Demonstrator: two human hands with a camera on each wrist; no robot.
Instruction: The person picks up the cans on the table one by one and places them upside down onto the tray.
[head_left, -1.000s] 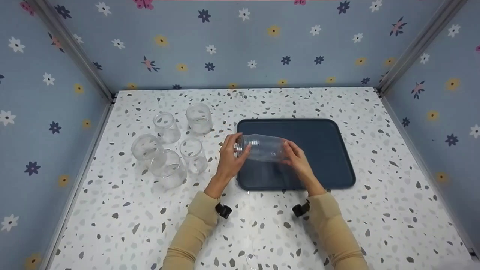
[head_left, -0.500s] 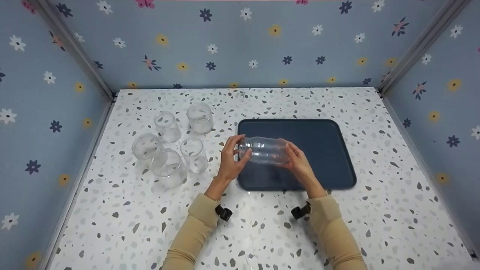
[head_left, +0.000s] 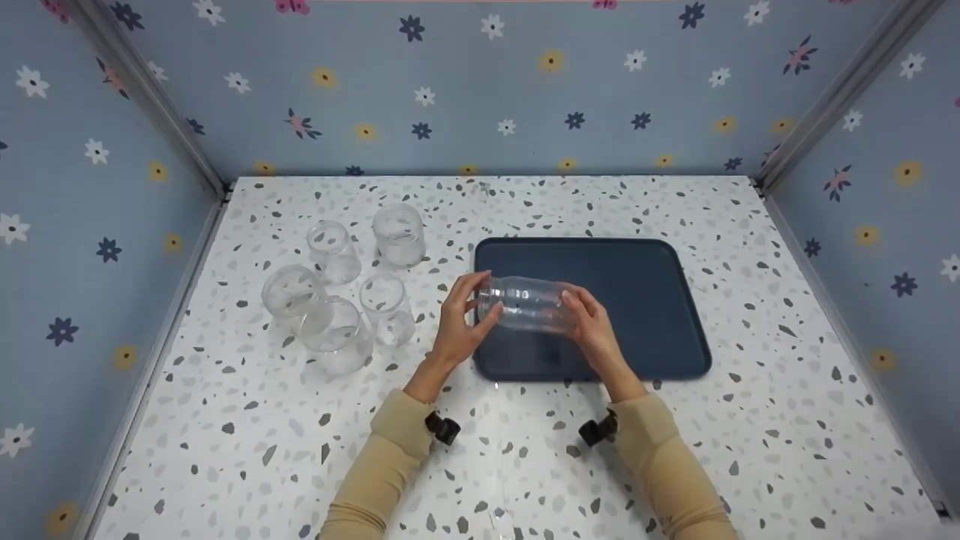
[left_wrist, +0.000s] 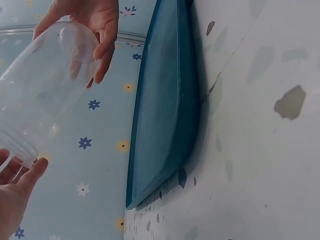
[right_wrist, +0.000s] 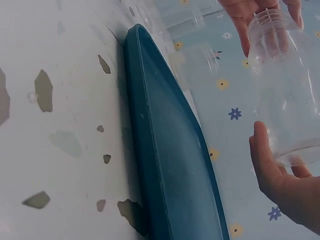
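A clear plastic jar (head_left: 525, 304) lies sideways in the air above the dark blue tray (head_left: 637, 330), held between both hands. My left hand (head_left: 463, 319) grips its threaded neck, thumb on the near side and fingers behind. At the other end my right hand (head_left: 592, 322) holds the jar's base between thumb and fingers. In the left wrist view the jar (left_wrist: 45, 80) shows its rounded base toward the right hand (left_wrist: 92, 20). The right wrist view shows the ridged neck of the jar (right_wrist: 285, 75) at the left hand (right_wrist: 245, 15).
Several clear jars stand upright on the speckled table left of the tray, among them a wide front jar (head_left: 337, 345), a slim jar (head_left: 390, 315) and a back jar (head_left: 400, 236). Flowered panels (head_left: 465, 90) enclose the back and sides.
The jar has come slightly down and toward the person, turning a little in the hands. The right hand has shifted slightly left along its base end.
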